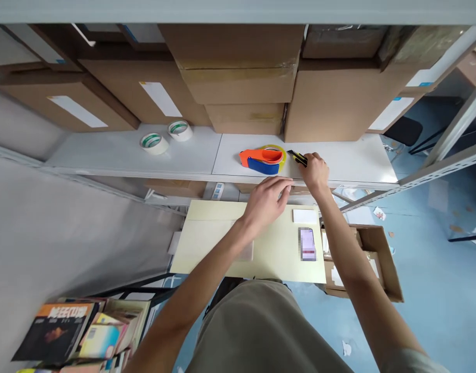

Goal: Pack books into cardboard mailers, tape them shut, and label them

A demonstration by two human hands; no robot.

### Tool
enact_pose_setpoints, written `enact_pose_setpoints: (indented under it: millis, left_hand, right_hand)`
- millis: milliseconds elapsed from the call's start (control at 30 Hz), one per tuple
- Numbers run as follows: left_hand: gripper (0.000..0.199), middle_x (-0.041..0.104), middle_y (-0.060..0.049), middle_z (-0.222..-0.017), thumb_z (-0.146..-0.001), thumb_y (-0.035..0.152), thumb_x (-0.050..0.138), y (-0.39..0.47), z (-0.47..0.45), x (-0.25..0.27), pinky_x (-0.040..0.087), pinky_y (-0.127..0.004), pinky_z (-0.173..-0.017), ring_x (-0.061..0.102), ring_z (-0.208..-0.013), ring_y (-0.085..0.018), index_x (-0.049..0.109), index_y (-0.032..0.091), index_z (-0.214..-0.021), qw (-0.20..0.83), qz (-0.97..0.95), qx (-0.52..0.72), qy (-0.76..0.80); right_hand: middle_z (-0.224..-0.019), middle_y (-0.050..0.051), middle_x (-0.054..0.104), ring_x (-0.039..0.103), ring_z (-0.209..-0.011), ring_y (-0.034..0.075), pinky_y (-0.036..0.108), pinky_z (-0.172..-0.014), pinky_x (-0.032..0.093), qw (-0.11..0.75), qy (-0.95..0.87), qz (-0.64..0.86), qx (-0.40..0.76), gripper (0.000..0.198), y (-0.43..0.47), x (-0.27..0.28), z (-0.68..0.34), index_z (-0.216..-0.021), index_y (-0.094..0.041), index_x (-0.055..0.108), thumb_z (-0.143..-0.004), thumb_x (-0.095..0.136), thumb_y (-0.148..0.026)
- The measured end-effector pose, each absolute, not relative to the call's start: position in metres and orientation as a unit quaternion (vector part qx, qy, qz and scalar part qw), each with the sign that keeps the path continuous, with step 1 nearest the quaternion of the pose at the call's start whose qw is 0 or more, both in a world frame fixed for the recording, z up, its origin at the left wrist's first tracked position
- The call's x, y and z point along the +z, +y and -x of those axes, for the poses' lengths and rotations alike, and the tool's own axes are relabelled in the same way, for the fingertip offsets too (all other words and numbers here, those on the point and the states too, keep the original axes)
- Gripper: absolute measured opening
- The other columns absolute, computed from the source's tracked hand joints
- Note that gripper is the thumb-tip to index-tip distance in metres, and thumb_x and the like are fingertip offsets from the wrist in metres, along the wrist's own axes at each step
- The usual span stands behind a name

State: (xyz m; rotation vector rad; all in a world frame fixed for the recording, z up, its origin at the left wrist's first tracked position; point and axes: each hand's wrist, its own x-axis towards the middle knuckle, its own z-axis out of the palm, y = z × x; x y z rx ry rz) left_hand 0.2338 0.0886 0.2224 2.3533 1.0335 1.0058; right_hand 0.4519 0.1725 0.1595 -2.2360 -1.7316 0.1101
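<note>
My right hand grips a black and yellow box cutter at the grey shelf, its tip pointing left. Just left of the cutter lies an orange and blue tape dispenser with a yellowish tape roll. My left hand hovers by the shelf's front edge, below the dispenser. Its fingers are stretched out and I see nothing held in it. Beneath both arms stands a pale yellow table, bearing a phone and a small white box or card. A flat pale item is partly covered by my left forearm.
Two white tape rolls, one nearer and one farther, sit on the shelf's left part. Cardboard boxes line its back. An open carton stands right of the table. Books are piled at lower left.
</note>
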Motion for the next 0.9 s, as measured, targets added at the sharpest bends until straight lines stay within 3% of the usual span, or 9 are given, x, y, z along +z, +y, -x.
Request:
enact_pose_setpoints:
  millis: [167,367,533,700,900]
  left_hand:
    - [0.027,0.082,-0.004,-0.128,-0.109,0.017,0.057,0.072,-0.207,0.186,0.061,-0.036,-0.107,0.076,-0.119,-0.020,0.077,0.025,-0.124,0.179,-0.817,0.318,0.446]
    - [0.028,0.080,-0.010,-0.127,-0.104,0.016,0.057,0.036,-0.134,0.046,0.058,-0.039,-0.108,0.074,-0.119,-0.028,0.079,0.022,-0.121,0.235,-0.738,0.118,0.622]
    - [0.037,0.071,-0.020,-0.139,-0.103,0.018,0.057,-0.008,-0.063,-0.053,0.053,-0.040,-0.112,0.070,-0.127,-0.031,0.070,0.014,-0.137,0.325,-0.617,-0.071,0.713]
    - [0.044,0.067,-0.022,-0.139,-0.100,0.022,0.060,-0.022,-0.033,-0.095,0.053,-0.039,-0.107,0.070,-0.121,-0.030,0.064,0.011,-0.142,0.355,-0.609,-0.087,0.704]
    - [0.035,0.070,-0.013,-0.122,-0.094,0.027,0.070,-0.022,-0.028,-0.124,0.052,-0.033,-0.101,0.069,-0.111,-0.025,0.069,0.013,-0.126,0.404,-0.616,-0.057,0.674]
  right_hand:
    - [-0.127,0.019,0.072,0.064,-0.116,0.034,0.047,-0.101,0.051,0.196,-0.632,0.749,0.015,0.029,0.189,0.141,-0.462,-0.126,-0.018,0.075,-0.107,0.055,-0.028]
    - [-0.131,0.020,0.065,0.057,-0.127,0.038,0.059,-0.107,0.043,0.336,-0.600,0.726,0.002,0.035,0.117,0.085,-0.438,-0.129,-0.021,0.068,-0.114,0.041,-0.038]
    - [-0.115,0.015,0.074,0.068,-0.106,0.030,0.047,-0.103,0.049,0.249,-0.606,0.726,0.208,0.032,0.018,0.000,-0.369,-0.116,-0.019,0.072,-0.109,0.043,-0.031]
    - [-0.126,0.012,0.079,0.076,-0.105,0.023,0.035,-0.097,0.056,0.155,-0.499,0.705,0.480,0.028,-0.030,-0.082,-0.297,-0.125,-0.018,0.071,-0.101,0.060,-0.028]
    - [-0.115,0.010,0.082,0.080,-0.104,0.026,0.036,-0.090,0.062,0.147,-0.382,0.741,0.532,0.034,-0.034,-0.131,-0.254,-0.119,-0.020,0.073,-0.088,0.075,-0.034]
